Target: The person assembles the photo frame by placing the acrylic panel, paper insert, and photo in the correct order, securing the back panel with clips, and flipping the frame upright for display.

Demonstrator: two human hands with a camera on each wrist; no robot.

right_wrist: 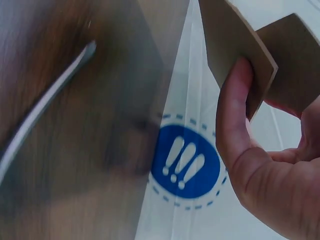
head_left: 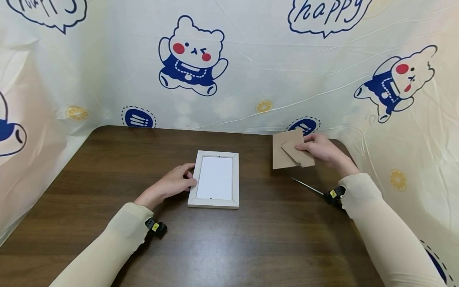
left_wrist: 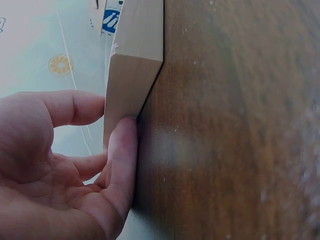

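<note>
A white wooden picture frame [head_left: 215, 179] lies flat at the middle of the dark table [head_left: 251, 247]. My left hand [head_left: 188, 179] rests against its left edge. In the left wrist view a nearly straight finger [left_wrist: 122, 155] touches the side of the frame [left_wrist: 135, 65] near a corner, and the thumb [left_wrist: 75, 107] hovers beside it. My right hand [head_left: 305, 147] holds a brown backing board with a fold-out stand [head_left: 287, 153] at the back right, tilted up off the table. The thumb [right_wrist: 235, 110] pinches the board [right_wrist: 235, 45] near its edge.
A thin metal tool [head_left: 306, 186] lies on the table just before my right wrist, also seen in the right wrist view [right_wrist: 45, 105]. A cartoon-printed cloth [head_left: 229, 71] walls in the table at the back and both sides.
</note>
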